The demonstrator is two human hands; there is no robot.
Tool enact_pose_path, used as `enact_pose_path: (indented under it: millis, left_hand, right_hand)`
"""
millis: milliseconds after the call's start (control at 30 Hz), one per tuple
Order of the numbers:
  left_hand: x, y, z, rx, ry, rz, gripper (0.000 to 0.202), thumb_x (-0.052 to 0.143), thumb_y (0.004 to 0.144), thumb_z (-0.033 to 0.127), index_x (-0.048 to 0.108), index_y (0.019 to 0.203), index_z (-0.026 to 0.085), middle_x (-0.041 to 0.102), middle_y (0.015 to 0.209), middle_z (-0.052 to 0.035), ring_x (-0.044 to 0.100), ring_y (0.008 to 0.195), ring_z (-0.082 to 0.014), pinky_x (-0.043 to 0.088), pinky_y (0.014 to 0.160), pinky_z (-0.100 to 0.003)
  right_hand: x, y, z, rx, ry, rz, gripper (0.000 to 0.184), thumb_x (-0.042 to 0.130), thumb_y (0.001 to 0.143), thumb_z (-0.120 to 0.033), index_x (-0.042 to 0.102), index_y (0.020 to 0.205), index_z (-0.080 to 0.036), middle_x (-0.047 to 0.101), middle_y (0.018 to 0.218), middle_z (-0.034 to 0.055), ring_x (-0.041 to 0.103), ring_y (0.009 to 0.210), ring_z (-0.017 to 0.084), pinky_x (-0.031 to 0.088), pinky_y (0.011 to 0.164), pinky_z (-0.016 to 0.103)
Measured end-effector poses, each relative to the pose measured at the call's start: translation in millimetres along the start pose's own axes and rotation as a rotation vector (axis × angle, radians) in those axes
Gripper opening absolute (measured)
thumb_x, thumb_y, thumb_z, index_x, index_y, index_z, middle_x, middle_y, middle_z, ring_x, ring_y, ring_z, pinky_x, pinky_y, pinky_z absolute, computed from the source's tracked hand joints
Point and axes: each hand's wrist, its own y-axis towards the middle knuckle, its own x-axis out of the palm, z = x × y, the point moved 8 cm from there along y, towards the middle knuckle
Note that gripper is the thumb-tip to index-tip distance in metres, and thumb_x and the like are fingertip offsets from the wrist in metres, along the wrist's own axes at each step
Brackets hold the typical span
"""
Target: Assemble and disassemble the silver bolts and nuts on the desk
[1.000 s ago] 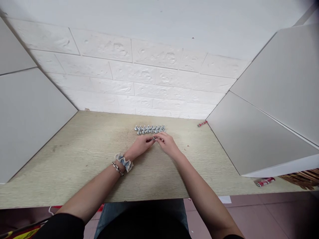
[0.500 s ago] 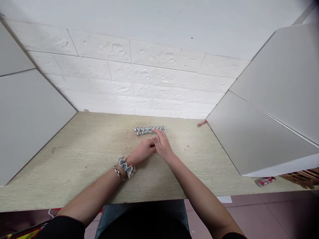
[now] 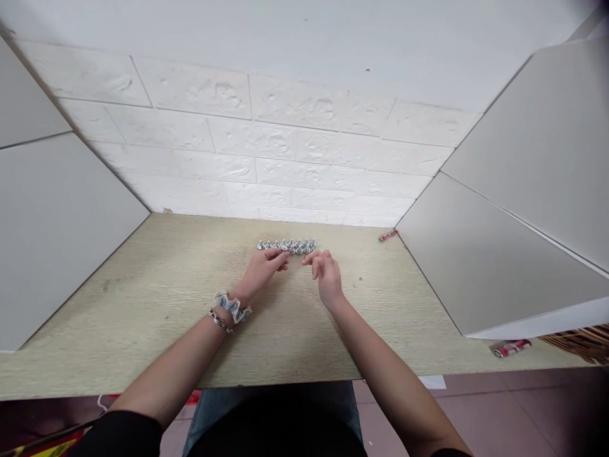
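Two rows of small silver bolts [image 3: 299,244] with wide flanges stand upright on the wooden table. My left hand [image 3: 262,270] is at the front left of the rows and hides some of the front bolts. Its thumb and fingers are pinched together beside the front row; anything between them is too small to make out. A little to the right, my right hand [image 3: 328,273] hovers near the right end of the rows, its fingers loosely bent and apart, with nothing seen in it. A gap separates the two hands.
A red battery [image 3: 387,235] lies by the foot of the right grey panel [image 3: 509,254]. Another red battery [image 3: 511,348] is near the table's front edge, beside a brown wicker item [image 3: 580,343]. A white brick-patterned wall [image 3: 276,171] closes off the back.
My hands, which were touching in front of the bolts, have come apart. The left has moved up and left to the front row; the right has shifted right, away from the bolts.
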Motion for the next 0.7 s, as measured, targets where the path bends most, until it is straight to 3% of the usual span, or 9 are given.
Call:
enact_pose_path:
  millis: [100, 267, 400, 533, 633, 700]
  left_hand:
    - [10.5, -3.2, -2.4, -0.046, -0.078, -0.085, 0.042, 0.054, 0.074, 0.052, 0.065, 0.08, 0.011, 0.063, 0.071, -0.0058, 0.059, 0.066, -0.0154, 0.047, 0.063, -0.027]
    - [20.4, -7.7, -2.2, -0.078, -0.171, -0.17, 0.037, 0.056, 0.076, 0.045, 0.064, 0.086, 0.01, 0.06, 0.068, -0.0045, 0.057, 0.061, -0.0129, 0.047, 0.062, -0.027]
    - [24.0, -7.9, -5.8, -0.097, -0.291, -0.196, 0.036, 0.058, 0.076, 0.039, 0.056, 0.102, 0.015, 0.058, 0.067, -0.0005, 0.056, 0.057, -0.0106, 0.048, 0.062, -0.026]
    - [26.8, -7.8, -12.3, -0.137, -0.347, -0.217, 0.041, 0.058, 0.078, 0.04, 0.049, 0.111, 0.019, 0.059, 0.073, 0.0002, 0.058, 0.061, -0.0104, 0.049, 0.066, -0.027]
    - [21.3, -6.9, -12.8, -0.155, -0.365, -0.164, 0.045, 0.056, 0.079, 0.038, 0.043, 0.118, 0.02, 0.059, 0.069, 0.0013, 0.058, 0.06, -0.0103, 0.049, 0.064, -0.025]
    - [15.4, -6.4, -11.3, -0.166, -0.386, -0.107, 0.045, 0.054, 0.081, 0.036, 0.041, 0.121, 0.02, 0.06, 0.067, 0.0012, 0.058, 0.058, -0.0097, 0.048, 0.063, -0.024]
  right_hand:
    - [-6.5, 2.2, 2.5, 0.017, 0.018, 0.057, 0.06, 0.03, 0.085, -0.058, 0.043, 0.041, -0.02, 0.059, 0.068, 0.0052, 0.054, 0.077, 0.018, 0.04, 0.082, 0.034]
    - [6.8, 1.9, -2.9, -0.046, -0.162, -0.063, 0.041, 0.039, 0.084, -0.054, 0.061, 0.075, -0.02, 0.06, 0.094, 0.0061, 0.054, 0.095, 0.019, 0.042, 0.083, 0.033]
    - [23.6, -4.3, -0.6, -0.1, -0.368, -0.204, 0.05, 0.032, 0.086, -0.058, 0.06, 0.109, -0.025, 0.052, 0.123, 0.0065, 0.041, 0.12, 0.019, 0.03, 0.103, 0.037]
    - [32.6, -8.8, 7.1, -0.06, -0.435, -0.311, 0.061, 0.028, 0.084, -0.064, 0.052, 0.124, -0.024, 0.041, 0.136, 0.0073, 0.026, 0.133, 0.022, 0.018, 0.109, 0.041]
    - [29.0, -6.8, 1.8, -0.075, -0.377, -0.297, 0.06, 0.031, 0.083, -0.064, 0.062, 0.111, -0.021, 0.051, 0.127, 0.0085, 0.036, 0.126, 0.023, 0.025, 0.105, 0.041]
    - [19.0, -2.9, -4.1, -0.087, -0.28, -0.21, 0.06, 0.028, 0.084, -0.063, 0.068, 0.072, -0.02, 0.065, 0.093, 0.0087, 0.054, 0.101, 0.021, 0.037, 0.094, 0.039]
